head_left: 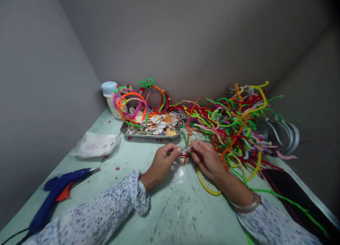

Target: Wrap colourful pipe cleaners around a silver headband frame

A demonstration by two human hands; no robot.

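Note:
Over the middle of the table my left hand (166, 160) and my right hand (208, 159) face each other, thumbs and fingertips pinched. Between them is a thin silvery-grey strip (187, 149), which both hands grip at its ends; its exact kind is too small to make out. Orange, red and green pipe cleaners lie just behind and under the fingertips, among them an upright orange pipe cleaner (189, 121). Close to my right wrist a yellow pipe cleaner (205, 186) curves on the table.
Behind my hands stands a metal tray (143, 135) of shells, with pipe-cleaner-wrapped headbands (132, 95) on it. A pipe-cleaner heap (233, 124), metal hoops (290, 135) and a dark flat object (294, 199) lie right. Left are a glue gun (57, 193), plastic bag (95, 145) and lidded jar (113, 105).

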